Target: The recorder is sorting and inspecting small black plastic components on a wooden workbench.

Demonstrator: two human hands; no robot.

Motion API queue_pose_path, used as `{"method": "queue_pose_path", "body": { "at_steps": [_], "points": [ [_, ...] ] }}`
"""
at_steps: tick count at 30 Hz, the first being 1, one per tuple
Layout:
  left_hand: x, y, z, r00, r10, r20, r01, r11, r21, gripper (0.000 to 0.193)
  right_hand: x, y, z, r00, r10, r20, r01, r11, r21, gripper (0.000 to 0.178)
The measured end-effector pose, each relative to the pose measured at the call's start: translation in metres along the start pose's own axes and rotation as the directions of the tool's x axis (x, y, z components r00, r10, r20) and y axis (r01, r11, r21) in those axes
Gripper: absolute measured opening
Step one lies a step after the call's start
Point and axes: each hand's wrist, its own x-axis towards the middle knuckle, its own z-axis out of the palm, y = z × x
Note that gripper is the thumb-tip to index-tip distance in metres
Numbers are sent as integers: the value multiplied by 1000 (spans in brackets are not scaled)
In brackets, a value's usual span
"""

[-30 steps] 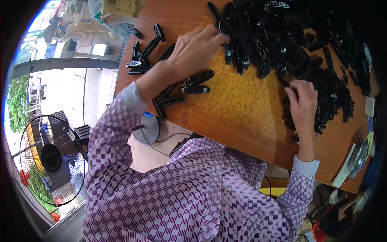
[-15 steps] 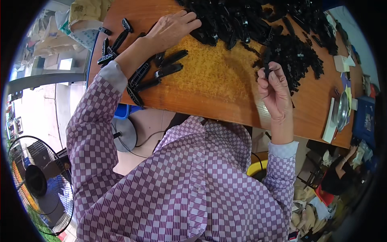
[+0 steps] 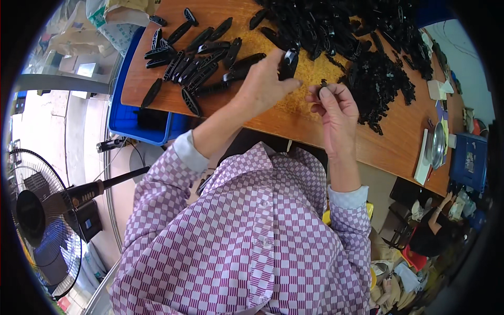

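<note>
Your left hand (image 3: pixel 261 85) holds a black part (image 3: pixel 288 65); right hand (image 3: pixel 339 108), close but apart, pinches a small piece (image 3: pixel 323 84). I'd align both before contact.

I count one left hand (image 3: pixel 262 86) with one long black piece (image 3: pixel 287 64) at it; one right hand (image 3: pixel 338 109) holding one small dark part (image 3: pixel 323 85); one table (image 3: pixel 380 149) carrying around twenty loose black pieces (image 3: pixel 202 79) and two tangled, uncountable heaps (image 3: pixel 380 81); one fan (image 3: pixel 32 214), one blue bin (image 3: pixel 139 134), one metal dish (image 3: pixel 437 146), one co-worker (image 3: pixel 428 240).
</note>
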Motion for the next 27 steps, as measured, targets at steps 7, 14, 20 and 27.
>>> {"method": "queue_pose_path", "body": {
  "at_steps": [7,14,20,27],
  "points": [
    [-19,-7,20,995,-76,71,83,992,-99,49,-2,19,15,993,-120,-13,119,991,-57,8],
    [-26,-16,20,982,12,188,34,970,-241,55,-3,-4,-1,987,-91,131,128,942,-309,6],
    [-31,3,15,959,26,281,-18,999,-32,58,2,-48,-7,788,-112,606,600,362,-713,12],
    [-33,3,20,943,129,308,-145,989,30,54,7,-57,-4,741,-12,672,651,261,-713,8]
  ]
}}
